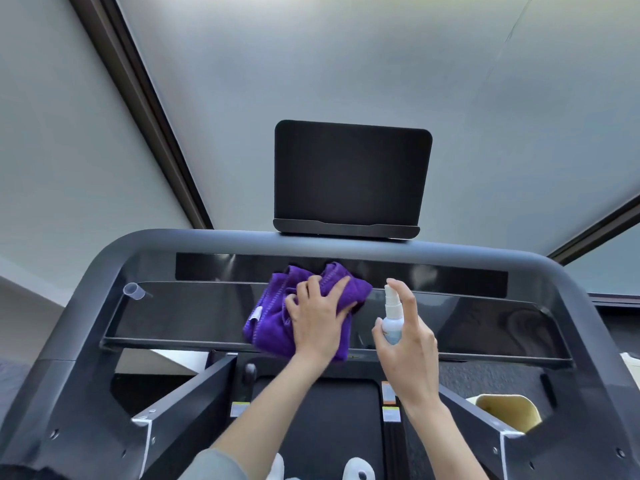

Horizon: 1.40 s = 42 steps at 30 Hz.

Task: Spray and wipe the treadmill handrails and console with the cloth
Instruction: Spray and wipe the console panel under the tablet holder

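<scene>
Your left hand (pixel 317 318) lies flat on the purple cloth (pixel 273 317), fingers spread and nearly straight, pressing it against the glossy black console panel (pixel 180 315) near the panel's middle; this grip is open, with no finger curled round the fabric. The cloth is bunched, with a small white label showing at its left edge, and its lower part overlaps the panel's front lip. Your right hand (pixel 408 344) holds the small white spray bottle (pixel 393 315) upright just to the right of the cloth; this grip is closed round the bottle body, thumb on the near side, index finger raised over the pump head. The nozzle points toward the console. You cannot tell whether the index finger is pressing the pump. The grey handrail (pixel 114 258) frames the console on the top and both sides. A dark tablet screen (pixel 353 174) stands on a holder above the console's top edge. A small clear cap (pixel 134 291) rests at the panel's upper left corner. A cream-coloured bin (pixel 509 410) stands on the floor at lower right, beyond the right handrail.
</scene>
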{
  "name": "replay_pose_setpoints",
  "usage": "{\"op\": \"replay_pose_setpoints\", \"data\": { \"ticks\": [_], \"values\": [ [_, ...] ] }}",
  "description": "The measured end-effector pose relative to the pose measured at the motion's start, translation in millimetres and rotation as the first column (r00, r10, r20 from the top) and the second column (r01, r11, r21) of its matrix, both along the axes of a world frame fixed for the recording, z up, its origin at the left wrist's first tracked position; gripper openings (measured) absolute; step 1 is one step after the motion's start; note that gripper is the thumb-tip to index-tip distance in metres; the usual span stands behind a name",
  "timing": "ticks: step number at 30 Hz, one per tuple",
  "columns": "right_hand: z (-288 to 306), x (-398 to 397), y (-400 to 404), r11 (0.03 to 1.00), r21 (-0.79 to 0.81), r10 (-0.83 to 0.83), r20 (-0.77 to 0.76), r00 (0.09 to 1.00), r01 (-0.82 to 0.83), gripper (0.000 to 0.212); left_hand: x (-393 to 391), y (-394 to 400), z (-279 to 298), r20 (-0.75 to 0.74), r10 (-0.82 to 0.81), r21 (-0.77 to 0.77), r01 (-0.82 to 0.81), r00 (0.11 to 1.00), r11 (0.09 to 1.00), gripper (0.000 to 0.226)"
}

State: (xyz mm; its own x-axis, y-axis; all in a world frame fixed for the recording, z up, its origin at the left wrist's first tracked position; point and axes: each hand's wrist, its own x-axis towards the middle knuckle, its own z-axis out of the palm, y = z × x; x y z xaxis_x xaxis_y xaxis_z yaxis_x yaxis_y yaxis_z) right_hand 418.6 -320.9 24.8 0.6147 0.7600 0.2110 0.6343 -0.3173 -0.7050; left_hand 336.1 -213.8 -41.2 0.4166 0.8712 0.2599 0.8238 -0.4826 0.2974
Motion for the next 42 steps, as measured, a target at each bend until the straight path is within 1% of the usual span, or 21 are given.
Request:
{"op": "replay_pose_setpoints", "data": {
  "ticks": [1,3,6,8,9,10,12,14,16,17,18,19,20,21,25,28,30,34,37,39,42],
  "values": [
    [1,1,3,1.0,-0.001,-0.001,-0.006,1.0,0.001,0.067,-9,9,0,0.02,0.042,-0.009,-0.042,0.999,0.999,0.044],
    [4,1,9,1.0,0.003,0.001,-0.011,1.0,-0.001,0.067,-36,34,0,0.062,0.198,-0.022,-0.197,0.978,0.98,0.044],
    [7,1,16,1.0,0.019,0.001,-0.012,1.0,-0.001,0.068,-77,82,-2,0.133,0.454,-0.073,-0.448,0.881,0.891,0.047],
    [7,0,15,1.0,0.029,-0.008,-0.012,1.0,0.009,0.068,-84,102,-2,0.173,0.569,-0.151,-0.549,0.804,0.822,0.05],
    [7,1,14,0.999,0.033,-0.015,-0.01,1.0,0.016,0.067,-78,106,-1,0.189,0.598,-0.176,-0.572,0.779,0.801,0.05],
    [7,2,11,0.999,0.034,-0.022,-0.008,1.0,0.023,0.067,-66,104,0,0.195,0.596,-0.175,-0.57,0.779,0.803,0.051],
    [6,4,5,0.999,0.035,-0.033,-0.008,0.999,0.033,0.067,-29,86,5,0.181,0.497,-0.122,-0.482,0.849,0.868,0.051],
    [7,7,-2,0.999,0.033,-0.037,-0.002,0.999,0.037,0.068,17,58,9,0.156,0.325,-0.064,-0.318,0.933,0.946,0.049],
    [7,12,-8,0.999,0.027,-0.044,0.002,0.999,0.044,0.069,63,25,9,0.068,0.078,0.007,-0.079,0.995,0.997,0.049],
    [8,15,-11,0.999,0.025,-0.046,0.002,0.999,0.046,0.069,80,7,9,0.005,-0.062,-0.019,0.062,0.998,0.998,0.049],
    [8,17,-15,0.999,0.022,-0.046,0.003,0.999,0.046,0.069,91,-6,8,-0.031,-0.17,-0.087,0.166,0.985,0.982,0.049],
    [10,20,-18,0.998,0.02,-0.052,0.008,0.999,0.052,0.069,95,-13,7,-0.038,-0.227,-0.142,0.219,0.973,0.965,0.049],
    [11,24,-21,0.998,0.018,-0.066,0.013,0.998,0.066,0.068,92,-12,7,-0.015,-0.231,-0.163,0.225,0.973,0.96,0.048],
    [12,28,-24,0.996,0.016,-0.084,0.021,0.996,0.083,0.067,84,-8,7,0.011,-0.197,-0.154,0.196,0.98,0.968,0.048],
    [13,43,-31,0.989,-0.008,-0.147,0.053,0.988,0.148,0.064,17,24,4,0.012,0.048,-0.108,-0.046,0.999,0.993,0.05],
    [13,53,-34,0.98,-0.012,-0.198,0.085,0.977,0.199,0.067,-31,39,2,0.085,0.256,-0.108,-0.247,0.963,0.963,0.05],
    [14,59,-33,0.974,-0.008,-0.223,0.107,0.969,0.225,0.069,-50,39,1,0.147,0.337,-0.123,-0.321,0.93,0.939,0.049],
    [18,67,-24,0.976,0.008,-0.214,0.165,0.963,0.216,0.07,-58,26,1,0.121,0.28,-0.09,-0.27,0.952,0.959,0.049],
    [20,68,-15,0.979,-0.004,-0.201,0.174,0.964,0.205,0.069,-55,22,5,0.11,0.29,-0.098,-0.28,0.951,0.955,0.048],
    [18,67,-11,0.981,0.002,-0.192,0.153,0.969,0.194,0.064,-54,21,6,0.108,0.294,-0.099,-0.284,0.95,0.954,0.048],
    [14,66,-11,0.976,0.071,-0.21,0.089,0.974,0.205,0.062,-55,22,5,0.12,0.283,-0.089,-0.274,0.951,0.958,0.048]
  ]
}}
